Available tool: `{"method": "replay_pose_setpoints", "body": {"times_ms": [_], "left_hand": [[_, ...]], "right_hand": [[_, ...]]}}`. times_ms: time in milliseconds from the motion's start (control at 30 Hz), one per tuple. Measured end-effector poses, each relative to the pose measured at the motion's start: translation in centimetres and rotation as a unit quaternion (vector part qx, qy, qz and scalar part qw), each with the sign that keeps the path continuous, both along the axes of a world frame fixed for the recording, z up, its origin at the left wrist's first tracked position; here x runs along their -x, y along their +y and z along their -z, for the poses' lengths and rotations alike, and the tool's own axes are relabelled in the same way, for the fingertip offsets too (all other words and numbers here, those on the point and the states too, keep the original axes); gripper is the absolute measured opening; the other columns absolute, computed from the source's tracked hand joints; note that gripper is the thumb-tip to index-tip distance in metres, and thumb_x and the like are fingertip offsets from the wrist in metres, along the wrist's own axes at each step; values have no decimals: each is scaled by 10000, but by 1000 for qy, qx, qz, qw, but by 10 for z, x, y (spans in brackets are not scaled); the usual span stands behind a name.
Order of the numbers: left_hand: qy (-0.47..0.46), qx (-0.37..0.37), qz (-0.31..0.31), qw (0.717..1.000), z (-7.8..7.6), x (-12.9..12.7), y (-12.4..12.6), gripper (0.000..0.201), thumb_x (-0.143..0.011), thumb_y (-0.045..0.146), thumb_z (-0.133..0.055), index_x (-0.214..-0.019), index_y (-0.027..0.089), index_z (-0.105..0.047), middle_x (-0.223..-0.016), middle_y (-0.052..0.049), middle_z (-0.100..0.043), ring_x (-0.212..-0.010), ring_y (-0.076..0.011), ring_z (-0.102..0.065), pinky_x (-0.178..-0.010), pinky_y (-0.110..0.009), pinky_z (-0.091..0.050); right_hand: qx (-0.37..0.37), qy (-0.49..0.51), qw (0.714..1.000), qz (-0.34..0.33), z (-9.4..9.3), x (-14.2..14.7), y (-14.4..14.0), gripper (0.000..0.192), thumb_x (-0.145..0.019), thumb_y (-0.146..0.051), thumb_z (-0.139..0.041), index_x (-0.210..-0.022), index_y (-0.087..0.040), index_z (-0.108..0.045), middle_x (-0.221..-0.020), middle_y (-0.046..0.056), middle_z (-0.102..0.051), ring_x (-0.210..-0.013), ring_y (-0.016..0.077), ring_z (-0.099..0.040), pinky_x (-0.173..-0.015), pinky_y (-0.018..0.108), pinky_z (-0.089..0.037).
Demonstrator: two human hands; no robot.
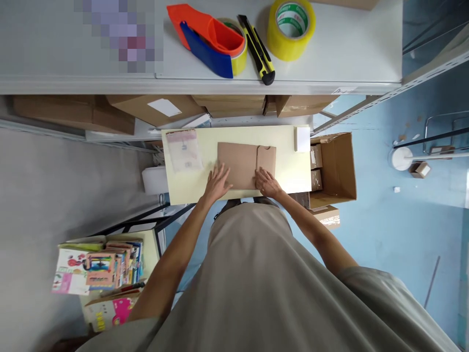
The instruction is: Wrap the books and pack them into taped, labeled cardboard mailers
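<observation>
A flat brown cardboard box lies on the pale yellow tabletop. A seam crosses its right part, where a flap with a notched top edge shows. My left hand rests flat on the box's lower left corner, fingers spread. My right hand is at the lower end of the seam, its bent fingers closed on the flap's edge. What lies under those fingertips is hidden.
A translucent plastic bag lies left and a white paper stack right on the table. An open carton stands beyond the right edge. The shelf ahead bears a tape dispenser, a cutter knife and a tape roll.
</observation>
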State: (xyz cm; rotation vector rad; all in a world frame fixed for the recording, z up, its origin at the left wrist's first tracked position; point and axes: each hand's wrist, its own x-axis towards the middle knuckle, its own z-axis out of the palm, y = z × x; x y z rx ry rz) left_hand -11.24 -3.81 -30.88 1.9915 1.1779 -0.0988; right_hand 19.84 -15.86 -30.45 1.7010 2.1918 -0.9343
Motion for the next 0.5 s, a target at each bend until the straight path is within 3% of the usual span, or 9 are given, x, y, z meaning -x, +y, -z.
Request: {"method": "replay_pose_setpoints", "body": {"times_ms": [33, 100, 200, 300, 500], "left_hand": [[24, -6, 54, 998, 2, -9, 3, 917, -1029, 457, -751, -1845, 186, -431, -1982, -176, -165, -1846, -489, -21, -1468, -706, -97], [68, 0, 105, 992, 8, -26, 8, 913, -1034, 446, -746, -1849, 181, -430, -1985, -174, -147, -1833, -539, 1, -1451, -740, -126], [108, 13, 108, 988, 16, -40, 10, 1008, -986, 521, -825, -1847, 169, -437, -1984, -211, -116, -1801, -627, -13, -1419, -782, -182], [112, 11, 111, 987, 22, -42, 6, 1118, -936, 581, -881, -1858, 162, -408, -1982, -240, -82, -1788, -658, -12, -1408, -805, -168], [88, 8, 117, 989, 35, -36, 5, 1179, -899, 590, -911, -1859, 140, -395, -1978, -256, -76, -1776, -681, 36, -1395, -843, -99]], "right_hand": [[1, 3, 1000, 4, 2, 1, 6, 756, -1030, -172, -596, -1774, -62, -518, -1953, 192, -250, -1847, 408, -159, -1494, 594, -193], [6, 8, 1000, 15, 6, 3, 16, 704, -1094, -171, -485, -1790, -58, -484, -1952, 200, -250, -1844, 395, -184, -1470, 585, -275], [14, 4, 999, 36, 10, 7, 25, 684, -1144, -183, -373, -1793, 31, -404, -1946, 278, -166, -1844, 400, -179, -1418, 582, -386], [24, -6, 999, 36, 15, 12, 27, 713, -1144, -195, -378, -1793, 97, -328, -1927, 341, -108, -1848, 424, -130, -1389, 603, -425], [53, -40, 997, 36, 21, 21, 30, 776, -1108, -181, -420, -1836, 44, -273, -1932, 314, -33, -1851, 438, -75, -1262, 614, -552]]}}
